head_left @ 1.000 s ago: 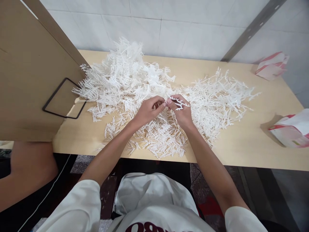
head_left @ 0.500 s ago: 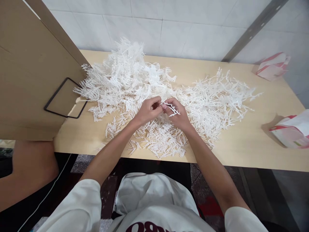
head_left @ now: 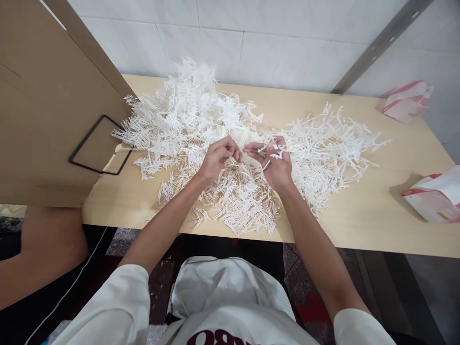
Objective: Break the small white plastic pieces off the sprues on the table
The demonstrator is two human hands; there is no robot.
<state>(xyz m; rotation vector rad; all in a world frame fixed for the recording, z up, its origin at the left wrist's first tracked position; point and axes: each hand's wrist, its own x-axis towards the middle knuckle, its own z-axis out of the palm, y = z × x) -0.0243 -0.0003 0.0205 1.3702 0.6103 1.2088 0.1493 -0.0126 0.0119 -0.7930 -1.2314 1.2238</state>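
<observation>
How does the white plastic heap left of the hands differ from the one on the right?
The left heap is taller and denser, packed with comb-like racks; the right heap lies flatter and sparser, mostly bare branching stems. The left heap reaches the cardboard panel; the right heap does not. Both are white plastic on the wooden table.

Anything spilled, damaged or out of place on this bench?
Nothing stands out. The white plastic pieces lie in loose heaps on the table, none over the edge. The right hand holds a branched piece; the left hand is pinched shut beside it.
</observation>
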